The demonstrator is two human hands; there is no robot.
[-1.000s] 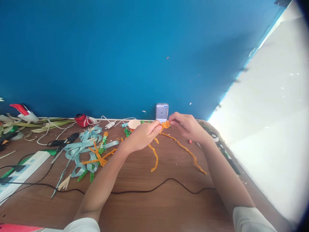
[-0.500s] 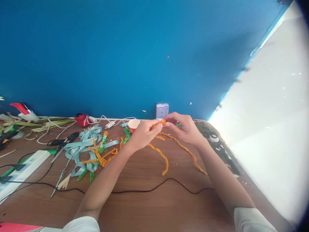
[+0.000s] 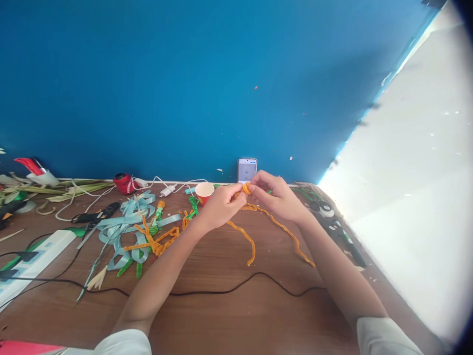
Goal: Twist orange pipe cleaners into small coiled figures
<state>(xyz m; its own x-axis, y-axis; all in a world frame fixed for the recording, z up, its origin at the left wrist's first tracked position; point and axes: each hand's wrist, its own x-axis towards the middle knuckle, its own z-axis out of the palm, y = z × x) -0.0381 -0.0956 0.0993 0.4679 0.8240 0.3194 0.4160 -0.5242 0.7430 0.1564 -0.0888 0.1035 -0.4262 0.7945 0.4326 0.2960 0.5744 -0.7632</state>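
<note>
Both hands meet above the middle of the table, in front of a phone (image 3: 247,170) leaning on the wall. Between the fingertips is a small coiled piece of orange pipe cleaner (image 3: 246,188). My left hand (image 3: 222,204) pinches it from the left with thumb and fingers. From the right, my right hand (image 3: 278,198) has its thumb and forefinger closed on the same coil. Two long orange fuzzy strands (image 3: 247,240) run down onto the table below the hands. Whether they join the coil is hidden by the fingers.
Left of my arm lie light blue ribbon (image 3: 127,222), bent orange and green pipe cleaners (image 3: 157,241) and a glue gun (image 3: 99,213). A paper cup (image 3: 204,192) stands behind my left hand. A power strip (image 3: 37,266) sits far left. A black cable (image 3: 221,293) crosses the table.
My fingers have shifted slightly on the orange coil, with the right fingertips closer to the left ones. The surrounding things have stayed in place.
</note>
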